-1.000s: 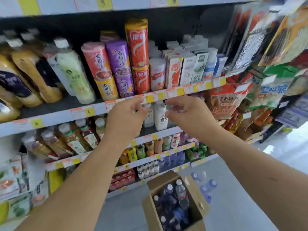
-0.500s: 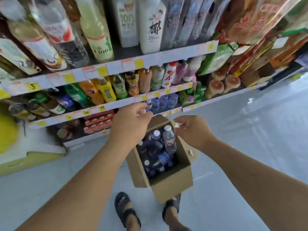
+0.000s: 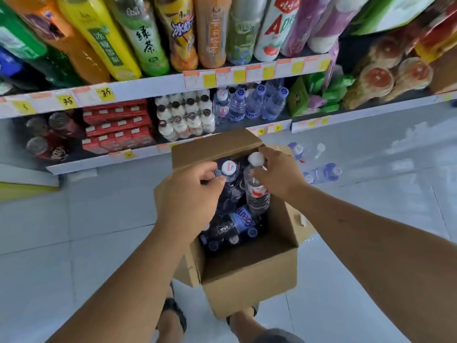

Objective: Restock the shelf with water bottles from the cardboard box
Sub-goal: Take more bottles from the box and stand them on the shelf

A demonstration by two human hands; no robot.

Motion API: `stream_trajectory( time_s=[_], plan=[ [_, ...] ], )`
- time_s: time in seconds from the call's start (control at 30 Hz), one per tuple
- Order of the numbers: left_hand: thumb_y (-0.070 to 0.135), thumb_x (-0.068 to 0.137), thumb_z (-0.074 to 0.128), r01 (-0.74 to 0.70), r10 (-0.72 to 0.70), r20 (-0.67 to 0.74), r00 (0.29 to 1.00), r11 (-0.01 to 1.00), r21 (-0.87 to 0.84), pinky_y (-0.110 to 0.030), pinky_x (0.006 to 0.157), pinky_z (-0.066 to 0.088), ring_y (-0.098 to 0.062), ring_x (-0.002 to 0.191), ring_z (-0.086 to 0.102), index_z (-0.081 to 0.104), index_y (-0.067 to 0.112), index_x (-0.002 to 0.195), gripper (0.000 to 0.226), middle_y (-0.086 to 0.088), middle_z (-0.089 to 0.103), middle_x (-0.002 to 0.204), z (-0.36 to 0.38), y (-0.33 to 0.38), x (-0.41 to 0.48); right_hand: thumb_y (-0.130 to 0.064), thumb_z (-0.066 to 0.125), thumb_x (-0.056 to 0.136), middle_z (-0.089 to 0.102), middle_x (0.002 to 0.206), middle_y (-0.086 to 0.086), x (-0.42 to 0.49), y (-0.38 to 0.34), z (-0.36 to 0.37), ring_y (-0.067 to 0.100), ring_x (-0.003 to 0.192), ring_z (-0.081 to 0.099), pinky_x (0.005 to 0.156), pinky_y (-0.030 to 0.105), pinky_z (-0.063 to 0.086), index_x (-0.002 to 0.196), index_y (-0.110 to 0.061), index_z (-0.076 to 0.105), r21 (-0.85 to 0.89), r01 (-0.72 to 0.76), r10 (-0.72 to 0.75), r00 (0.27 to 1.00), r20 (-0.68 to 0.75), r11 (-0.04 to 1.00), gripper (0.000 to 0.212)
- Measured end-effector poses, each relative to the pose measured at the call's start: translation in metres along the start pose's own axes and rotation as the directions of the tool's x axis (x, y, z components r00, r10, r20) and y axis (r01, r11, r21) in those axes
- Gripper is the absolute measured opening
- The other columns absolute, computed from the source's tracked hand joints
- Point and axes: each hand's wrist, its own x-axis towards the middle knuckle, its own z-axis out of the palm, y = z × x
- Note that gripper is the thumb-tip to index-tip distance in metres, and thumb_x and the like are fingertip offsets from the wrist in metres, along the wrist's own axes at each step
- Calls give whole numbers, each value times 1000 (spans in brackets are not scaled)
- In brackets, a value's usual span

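Your left hand (image 3: pixel 190 194) is inside the open top of the cardboard box (image 3: pixel 249 276), its fingers (image 3: pixel 212 179) curled around the neck of a clear plastic bottle with a white printed cap (image 3: pixel 228 167). Your right hand (image 3: pixel 277 173) pinches the neck of a second bottle (image 3: pixel 257 191) just below its plain white cap; this bottle stands upright, has a ribbed transparent body and carries a red-and-white label. Both hands are clenched on their bottles.

The box is plain brown corrugated board, rectangular, with its flaps folded outward. It stands on the glossy pale tiled floor (image 3: pixel 86 231) directly in front of your sandalled feet. Inside it, more clear bottles lie jumbled at angles; one lying bottle (image 3: pixel 241 222) shows a blue label and a blue-tinted cap.

Directly beyond the box, the bottom shelf (image 3: pixel 106 158) holds a short row of upright water bottles (image 3: pixel 247 103) with blue and white caps. To their left stand small white bottles with dark caps (image 3: pixel 185 115), then stacked red cartons (image 3: pixel 116 125). The upper shelf carries tall coloured drink bottles (image 3: pixel 146 35), and paper price tags line its white edge.

A few loose water bottles (image 3: pixel 321 173) lie on the floor to the right of the box.
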Motion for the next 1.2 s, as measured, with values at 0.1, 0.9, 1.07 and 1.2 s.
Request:
stream_trajectory(
  time_s=[0.1, 0.9, 1.07, 1.2],
  plan=[
    [37, 90, 64, 8, -8, -6, 1000, 1000, 1, -40, 102, 46, -11, 110, 63, 67, 34, 121, 31, 15, 71, 111, 5, -9, 5, -45, 62, 78, 65, 90, -1, 11, 2, 8, 27, 88, 59, 75, 38, 51, 103, -29, 57, -67, 15, -17, 999, -40, 998, 30],
    [39, 69, 77, -431, 482, 80, 873, 837, -338, -22, 97, 40, 17, 122, 46, 43, 61, 133, 76, 40, 53, 130, -198, 167, -171, -44, 76, 77, 53, 60, 11, -251, -280, -348, 22, 54, 45, 53, 35, 35, 71, -1, 61, -62, 428, -421, 834, -356, 902, 46],
    [32, 80, 81, -598, 626, -43, 779, 720, -354, -33, 108, 37, 11, 131, 41, 38, 61, 137, 77, 39, 49, 136, -290, 226, -232, -42, 77, 76, 57, 70, 24, -340, -373, -440, 27, 54, 48, 50, 39, 41, 88, 8, 67, -108, 490, -473, 723, -504, 865, 52],
    [33, 82, 80, -712, 735, -108, 669, 593, -377, -46, 114, 34, 0, 134, 44, 40, 55, 140, 73, 31, 52, 138, -360, 269, -274, -45, 75, 77, 62, 71, 24, -394, -444, -492, 21, 53, 47, 55, 41, 48, 76, 4, 69, -174, 542, -529, 616, -584, 822, 49]
  ],
)
